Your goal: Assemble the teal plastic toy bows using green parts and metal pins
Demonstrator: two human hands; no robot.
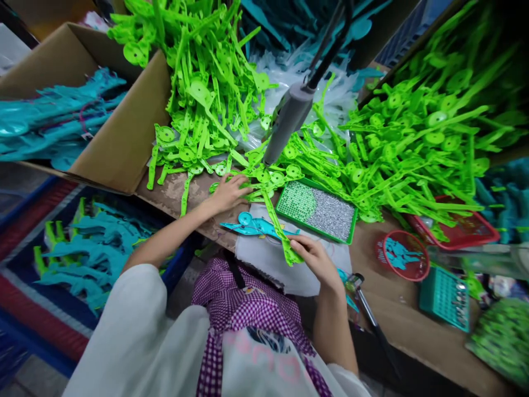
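Note:
My right hand pinches the lower, wider end of a long bright-green plastic part. That part slants up towards the hanging grey electric screwdriver, whose tip is at or just above round green discs; contact cannot be made out. My left hand is closed with bent fingers on green plastic at the far end, and the fingers partly hide what they grip. Below the long part lies a blue plastic part with a round disc, on a white cloth. A green tray of small silvery screws sits just beyond my right hand.
Green parts pile up at the back, with another heap at right. Blue parts fill a cardboard box and a lower-left crate. A hammer, red bowl and teal rack are at right.

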